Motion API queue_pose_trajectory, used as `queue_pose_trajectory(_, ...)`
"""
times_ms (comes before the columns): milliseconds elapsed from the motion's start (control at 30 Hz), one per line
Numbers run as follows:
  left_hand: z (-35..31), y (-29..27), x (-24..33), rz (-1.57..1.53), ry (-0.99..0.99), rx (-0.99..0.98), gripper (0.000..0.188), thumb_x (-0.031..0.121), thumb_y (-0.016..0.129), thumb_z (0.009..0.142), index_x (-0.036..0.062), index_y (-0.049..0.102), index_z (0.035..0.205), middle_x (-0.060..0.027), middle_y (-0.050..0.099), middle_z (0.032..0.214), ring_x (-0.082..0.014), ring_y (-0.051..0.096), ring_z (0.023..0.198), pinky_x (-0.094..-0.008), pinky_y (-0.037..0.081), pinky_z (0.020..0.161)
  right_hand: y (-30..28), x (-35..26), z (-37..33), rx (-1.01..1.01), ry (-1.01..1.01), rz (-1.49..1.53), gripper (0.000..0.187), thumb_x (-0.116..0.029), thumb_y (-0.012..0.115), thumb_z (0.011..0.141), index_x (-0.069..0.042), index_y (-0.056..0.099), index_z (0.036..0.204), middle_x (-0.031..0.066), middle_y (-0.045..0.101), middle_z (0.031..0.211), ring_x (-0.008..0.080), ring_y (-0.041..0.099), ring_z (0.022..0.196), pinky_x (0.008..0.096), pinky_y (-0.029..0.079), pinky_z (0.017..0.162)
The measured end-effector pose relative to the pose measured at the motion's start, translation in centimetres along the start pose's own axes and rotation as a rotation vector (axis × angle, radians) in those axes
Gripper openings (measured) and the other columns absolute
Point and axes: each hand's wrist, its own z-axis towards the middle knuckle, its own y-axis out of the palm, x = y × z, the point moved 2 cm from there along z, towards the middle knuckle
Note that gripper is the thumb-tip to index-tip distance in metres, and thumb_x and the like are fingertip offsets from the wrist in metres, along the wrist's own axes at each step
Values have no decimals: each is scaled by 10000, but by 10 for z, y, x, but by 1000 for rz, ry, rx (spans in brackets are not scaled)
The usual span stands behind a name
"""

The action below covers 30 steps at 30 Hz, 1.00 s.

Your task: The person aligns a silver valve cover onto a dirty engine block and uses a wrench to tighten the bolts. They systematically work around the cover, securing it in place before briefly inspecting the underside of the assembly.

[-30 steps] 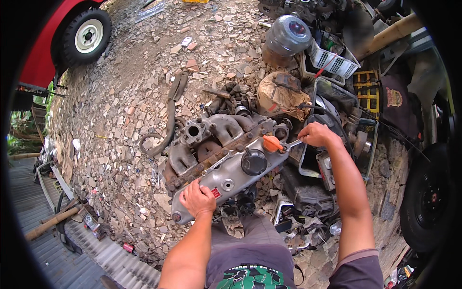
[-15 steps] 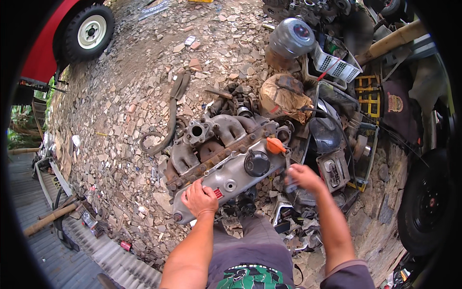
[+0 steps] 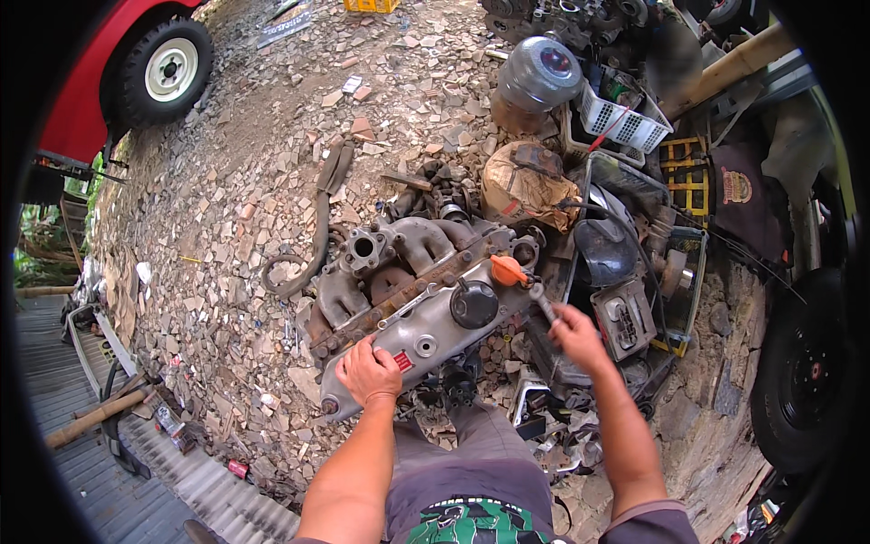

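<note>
In front of me sits an engine with a grey metal valve cover (image 3: 435,313) and a round black oil filler cap (image 3: 474,305). My left hand (image 3: 370,372) lies on the near left end of the cover, fingers spread over it. My right hand (image 3: 578,337), closed, grips a spanner (image 3: 542,299) whose ring end points up and away beside the engine's right end. An orange funnel-shaped piece (image 3: 509,270) is next to that ring end. Another spanner (image 3: 408,306) lies along the far side of the cover. Behind it runs a rusty manifold (image 3: 391,284).
A dusty brown bag (image 3: 526,186), a large clear plastic bottle (image 3: 540,77) and a white basket (image 3: 625,118) stand at the far right. Crates of used parts lie right of the engine, near a black wheel (image 3: 802,367). Broken tile covers the ground; a red vehicle (image 3: 86,86) stands far left.
My right hand has turned the spanner, so its ring end now tilts toward the orange piece. My left hand stays on the cover. The whole view has shifted slightly.
</note>
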Motion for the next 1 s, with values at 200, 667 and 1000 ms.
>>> queue_pose_trajectory(200, 6, 2, -1, -31, -78, -7, 256, 237, 518, 844, 158, 705, 1001, -43, 699, 1045, -210, 593, 1073, -400, 303, 1050, -52, -59, 51, -74, -312, -776, 276, -204, 643, 865, -142, 713, 1126, 161, 697, 1091, 362, 648, 1016, 422, 508, 859)
queue_pose_trajectory(667, 6, 10, 4, 32, -81, 38, 256, 223, 504, 855, 170, 718, 986, -20, 707, 1018, -193, 602, 1055, -390, 315, 1028, -42, -30, 74, -199, -244, -600, 254, -113, 620, 890, -19, 692, 1114, 128, 728, 959, 201, 684, 842, 344, 527, 760)
queue_pose_trajectory(1000, 8, 8, 3, 70, -75, 28, 268, 226, 497, 855, 177, 715, 1001, -15, 707, 1017, -194, 606, 1044, -391, 319, 1023, 112, -15, 4, -40, 272, 871, 143, -220, 450, 1044, -80, 478, 1032, 58, 566, 793, 137, 531, 630, 347, 515, 622)
